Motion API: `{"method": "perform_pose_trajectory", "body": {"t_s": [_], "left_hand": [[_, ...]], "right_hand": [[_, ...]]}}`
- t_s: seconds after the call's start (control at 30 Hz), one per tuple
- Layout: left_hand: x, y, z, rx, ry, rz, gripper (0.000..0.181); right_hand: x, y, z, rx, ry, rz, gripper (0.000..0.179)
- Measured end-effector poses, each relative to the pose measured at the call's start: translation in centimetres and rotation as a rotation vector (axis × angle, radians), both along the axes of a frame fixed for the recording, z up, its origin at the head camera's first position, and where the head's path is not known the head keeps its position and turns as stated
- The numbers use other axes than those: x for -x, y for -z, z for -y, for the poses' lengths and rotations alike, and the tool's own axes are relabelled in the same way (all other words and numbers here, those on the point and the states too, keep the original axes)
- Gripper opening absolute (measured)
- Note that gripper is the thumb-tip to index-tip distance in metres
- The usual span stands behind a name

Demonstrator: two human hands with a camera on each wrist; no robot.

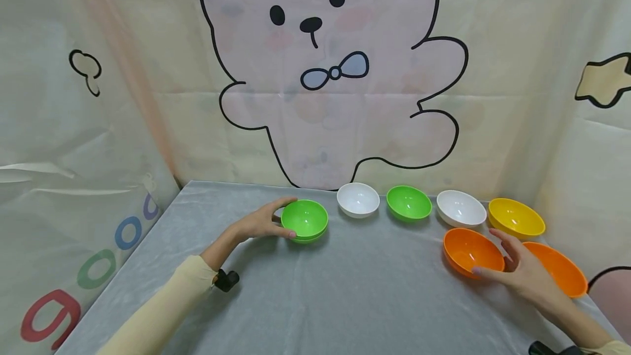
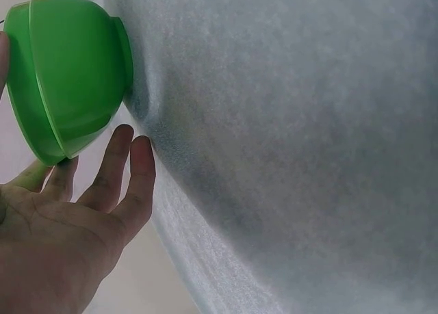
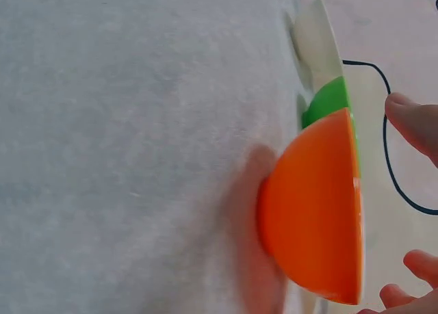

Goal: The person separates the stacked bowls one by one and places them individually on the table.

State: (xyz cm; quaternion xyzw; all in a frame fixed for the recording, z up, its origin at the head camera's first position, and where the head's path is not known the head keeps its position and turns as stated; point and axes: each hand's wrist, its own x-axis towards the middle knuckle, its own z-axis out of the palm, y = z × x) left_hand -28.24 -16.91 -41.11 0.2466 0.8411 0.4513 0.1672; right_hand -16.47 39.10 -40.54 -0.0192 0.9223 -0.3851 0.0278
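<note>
In the head view, two nested green bowls [image 1: 305,219] stand on the left part of the table. My left hand [image 1: 263,222] holds the stack by its side, thumb toward the front and fingers behind. The left wrist view shows the green bowls [image 2: 75,74] tilted by the camera angle, with fingertips of the left hand [image 2: 75,218] under the rim and other fingers spread. An orange bowl [image 1: 472,251] sits at the right. Over its right side hovers my right hand [image 1: 525,270], fingers spread; in the right wrist view they appear apart from the orange bowl [image 3: 315,204].
Along the back edge stand a white bowl [image 1: 358,200], a green bowl [image 1: 409,202], another white bowl [image 1: 460,209] and a yellow bowl [image 1: 516,218]. A second orange bowl [image 1: 562,270] lies beyond the right hand. Grey cloth [image 1: 355,300] covers the table; a printed curtain [image 1: 325,125] hangs behind.
</note>
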Motion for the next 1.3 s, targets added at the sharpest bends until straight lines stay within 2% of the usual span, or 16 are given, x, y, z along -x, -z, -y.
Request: {"method": "perform_pose_trajectory", "body": {"t_s": [0.13, 0.3, 0.43, 0.57, 0.63, 0.83, 0.97, 1.3], "left_hand": [[0.0, 0.2, 0.1, -0.015, 0.009, 0.002, 0.1], [0.3, 0.5, 0.1, -0.043, 0.024, -0.006, 0.103], [0.2, 0.8, 0.3, -0.073, 0.04, -0.019, 0.099], [0.2, 0.9, 0.5, -0.086, 0.053, -0.041, 0.095], [0.2, 1.0, 0.5, -0.085, 0.057, -0.055, 0.094], [0.1, 1.0, 0.4, -0.077, 0.065, -0.072, 0.092], [0.1, 1.0, 0.2, -0.066, 0.048, -0.052, 0.092], [-0.1, 1.1, 0.3, -0.041, -0.006, -0.017, 0.095]], "right_hand": [[0.1, -0.4, 0.1, -0.034, 0.006, -0.051, 0.087], [0.4, -0.8, 0.2, -0.009, -0.001, -0.147, 0.076], [0.9, -1.3, 0.0, 0.07, 0.0, -0.221, 0.063], [1.6, -1.9, 0.5, 0.202, -0.022, -0.256, 0.05], [2.0, -2.2, 1.1, 0.236, -0.042, -0.271, 0.046], [3.3, -2.5, 3.5, 0.331, -0.141, -0.284, 0.042], [4.2, -2.4, 5.1, 0.329, -0.186, -0.286, 0.041], [6.5, -2.5, 9.1, 0.388, -0.238, -0.237, 0.036]]}}
